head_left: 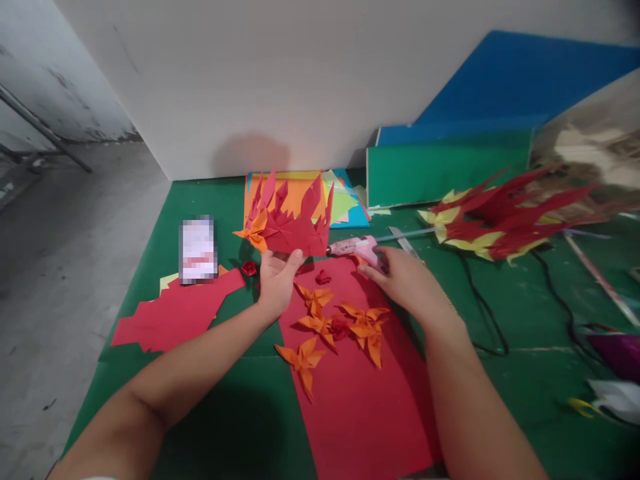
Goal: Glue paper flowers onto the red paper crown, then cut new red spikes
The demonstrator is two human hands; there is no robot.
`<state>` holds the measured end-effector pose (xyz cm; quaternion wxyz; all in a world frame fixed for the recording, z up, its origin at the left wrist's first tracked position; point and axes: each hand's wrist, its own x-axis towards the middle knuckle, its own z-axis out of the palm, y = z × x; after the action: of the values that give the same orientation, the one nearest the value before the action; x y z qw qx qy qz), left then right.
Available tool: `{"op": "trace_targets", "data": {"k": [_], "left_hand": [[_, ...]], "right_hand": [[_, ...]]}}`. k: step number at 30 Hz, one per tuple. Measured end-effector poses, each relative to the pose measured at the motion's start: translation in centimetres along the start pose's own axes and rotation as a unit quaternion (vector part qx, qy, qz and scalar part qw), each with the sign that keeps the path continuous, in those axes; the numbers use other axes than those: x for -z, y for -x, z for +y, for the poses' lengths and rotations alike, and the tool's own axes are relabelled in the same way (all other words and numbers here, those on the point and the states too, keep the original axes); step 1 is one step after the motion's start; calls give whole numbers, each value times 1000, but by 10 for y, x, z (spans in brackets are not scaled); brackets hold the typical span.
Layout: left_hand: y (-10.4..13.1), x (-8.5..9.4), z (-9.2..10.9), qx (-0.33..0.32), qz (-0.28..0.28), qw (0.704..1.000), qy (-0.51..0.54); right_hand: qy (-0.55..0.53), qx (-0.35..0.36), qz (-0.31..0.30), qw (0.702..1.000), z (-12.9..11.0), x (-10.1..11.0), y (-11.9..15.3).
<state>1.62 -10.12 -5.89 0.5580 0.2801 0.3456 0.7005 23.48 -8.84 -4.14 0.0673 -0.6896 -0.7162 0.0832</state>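
My left hand (278,280) grips the lower edge of a red folded-paper crown (300,230) with tall pointed tips. An orange paper flower (254,230) sits at the crown's left end. My right hand (403,277) is closed round a pink glue gun (354,247), its nozzle close to the crown's lower right edge. A clear glue stick (405,235) runs out of the gun's back. Below the hands lies a red paper sheet (375,413) with several orange paper flowers (306,363) and small red paper roses (340,327) on it.
Red paper pieces (175,313) and a blurred-out phone-like rectangle (198,251) lie left on the green table (215,407). Coloured sheets (287,193) lie behind the crown. A red and yellow paper crown (505,220), a cutter (404,241) and a black cord (480,307) are right.
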Motion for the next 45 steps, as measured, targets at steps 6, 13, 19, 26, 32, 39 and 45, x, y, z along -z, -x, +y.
{"op": "trace_targets", "data": {"k": [6,13,19,26,32,39,45], "left_hand": [[1,-2,2,-7,-14,1000,1],[-1,3,-4,-25,1,1000,-15],[0,4,-8,-39,-1,999,-20],[8,4,-13,-7,-45,997,-57],[9,6,-13,-17,-87,992,-90],[9,3,-12,-24,-102,992,-69],[12,0,-11,8,-85,994,-63]], "right_hand": [[76,23,5,997,0,-1,2],[-23,8,46,999,12,7,10],[-102,14,157,982,3,11,12],[-78,56,295,951,-16,-2,14],[-45,94,323,941,-28,-6,18],[-21,85,322,943,-33,-6,22],[-10,43,297,954,-33,0,27]]}}
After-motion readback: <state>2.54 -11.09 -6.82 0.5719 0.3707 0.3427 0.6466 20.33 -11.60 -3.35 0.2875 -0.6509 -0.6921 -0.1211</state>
